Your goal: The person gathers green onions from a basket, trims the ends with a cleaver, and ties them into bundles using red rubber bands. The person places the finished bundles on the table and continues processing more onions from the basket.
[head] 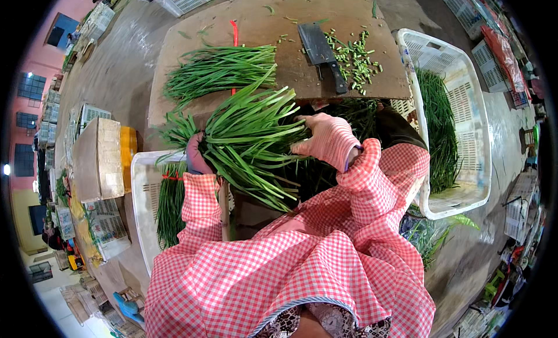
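My left hand (pixel 199 154), in a purplish glove, grips a loose bunch of green chives (pixel 248 137) near its leafy end. The pale cut ends fan out to the right. My right hand (pixel 324 139), in a pink and white striped glove, is at those ends with its thumb and fingers spread; whether it touches the stalks is unclear. Beyond, a pile of chives (pixel 222 72) lies on a board (pixel 287 82) across a red tie (pixel 235 32). A cleaver (pixel 320 50) with a black handle lies to its right, beside chopped stalk ends (pixel 359 67).
A white plastic crate (pixel 481 163) at the right holds chives. Another crate (pixel 139 198) at the left holds a bundle bound with red tie (pixel 172 207). More greens lie in shadow beneath the board's near edge. A cardboard box (pixel 98 159) stands farther left.
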Motion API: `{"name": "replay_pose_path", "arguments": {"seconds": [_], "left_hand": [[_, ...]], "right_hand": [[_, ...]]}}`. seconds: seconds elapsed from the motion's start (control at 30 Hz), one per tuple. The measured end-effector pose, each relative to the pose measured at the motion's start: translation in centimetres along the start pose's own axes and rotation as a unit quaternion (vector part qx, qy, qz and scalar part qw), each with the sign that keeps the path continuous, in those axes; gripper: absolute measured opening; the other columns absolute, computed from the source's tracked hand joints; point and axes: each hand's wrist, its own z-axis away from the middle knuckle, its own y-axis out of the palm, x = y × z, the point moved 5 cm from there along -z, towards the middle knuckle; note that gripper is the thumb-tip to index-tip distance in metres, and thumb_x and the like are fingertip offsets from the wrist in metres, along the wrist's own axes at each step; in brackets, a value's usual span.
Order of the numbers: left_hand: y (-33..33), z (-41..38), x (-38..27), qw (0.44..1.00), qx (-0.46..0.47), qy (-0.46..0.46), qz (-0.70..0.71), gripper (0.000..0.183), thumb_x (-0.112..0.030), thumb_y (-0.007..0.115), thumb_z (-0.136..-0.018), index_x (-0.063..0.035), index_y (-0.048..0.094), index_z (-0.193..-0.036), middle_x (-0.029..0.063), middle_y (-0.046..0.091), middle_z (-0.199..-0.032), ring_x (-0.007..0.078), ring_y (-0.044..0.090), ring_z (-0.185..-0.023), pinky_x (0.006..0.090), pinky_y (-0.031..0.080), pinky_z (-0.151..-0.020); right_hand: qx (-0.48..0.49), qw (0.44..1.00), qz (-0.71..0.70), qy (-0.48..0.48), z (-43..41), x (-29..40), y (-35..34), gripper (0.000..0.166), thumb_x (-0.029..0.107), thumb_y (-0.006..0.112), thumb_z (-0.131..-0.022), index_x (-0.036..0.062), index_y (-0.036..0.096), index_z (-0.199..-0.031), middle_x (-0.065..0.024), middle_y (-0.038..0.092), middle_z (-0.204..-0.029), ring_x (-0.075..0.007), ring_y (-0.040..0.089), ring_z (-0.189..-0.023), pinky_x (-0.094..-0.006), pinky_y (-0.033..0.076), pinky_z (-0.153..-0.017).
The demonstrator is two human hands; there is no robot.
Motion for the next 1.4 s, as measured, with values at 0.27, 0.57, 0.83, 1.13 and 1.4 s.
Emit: {"name": "replay_pose_path", "arguments": {"seconds": [0.27, 0.57, 0.83, 1.13, 1.4], "left_hand": [[0.2, -0.3, 0.3, 0.998, 0.052, -0.016, -0.011, 0.034, -0.016, 0.036, -0.09, 0.0045, 0.059, -0.104, 0.0128, 0.066, -0.096, 0.0216, 0.065, -0.081, 0.0344, 0.055, -0.073], [-3.4, -0.8, 2.0, 0.991, -0.018, -0.087, 0.096, 0.03, -0.02, 0.044, -0.088, 0.0003, 0.06, -0.103, 0.0116, 0.065, -0.097, 0.0236, 0.063, -0.087, 0.0382, 0.054, -0.076], [-0.8, 0.5, 1.0, 0.992, -0.035, -0.086, 0.081, 0.028, -0.021, 0.049, -0.084, -0.0009, 0.061, -0.099, 0.0123, 0.066, -0.093, 0.0253, 0.065, -0.08, 0.0394, 0.054, -0.073], [-1.2, 0.1, 0.8, 0.994, -0.063, -0.061, 0.061, 0.028, -0.017, 0.044, -0.087, 0.0018, 0.059, -0.102, 0.0123, 0.065, -0.093, 0.024, 0.064, -0.081, 0.0377, 0.055, -0.074], [-1.1, 0.4, 0.3, 0.991, -0.054, -0.036, 0.118, 0.022, -0.012, 0.049, -0.084, -0.0031, 0.06, -0.102, 0.0105, 0.063, -0.1, 0.0265, 0.062, -0.088, 0.0422, 0.053, -0.078]], "right_hand": [[-0.147, 0.904, 0.152, -0.372, -0.1, -0.4, 6.3, 0.022, 0.028, 0.056, -0.087, 0.0132, 0.067, -0.099, -0.0067, 0.068, -0.092, -0.0301, 0.063, -0.084, -0.0372, 0.051, -0.074], [-0.162, 0.846, -0.498, 0.105, 3.4, -3.0, 3.9, 0.026, 0.023, 0.061, -0.082, 0.0021, 0.067, -0.096, -0.0027, 0.061, -0.066, -0.0081, 0.05, -0.049, -0.0226, 0.041, -0.047], [-0.234, 0.926, -0.174, 0.24, 7.5, -17.1, 3.3, 0.032, 0.027, 0.058, -0.082, 0.0038, 0.066, -0.102, -0.0099, 0.068, -0.09, -0.0193, 0.063, -0.074, -0.0289, 0.05, -0.067], [-0.173, 0.954, -0.235, 0.063, 4.5, -8.1, 0.0, 0.031, 0.024, 0.058, -0.082, 0.0071, 0.064, -0.107, -0.0118, 0.066, -0.1, -0.0275, 0.064, -0.089, -0.0314, 0.051, -0.077], [-0.035, 0.998, -0.039, 0.03, -0.8, -1.3, 2.0, 0.041, 0.039, 0.054, -0.081, 0.009, 0.066, -0.105, -0.0171, 0.066, -0.09, -0.0338, 0.063, -0.086, -0.0384, 0.05, -0.077]]}}
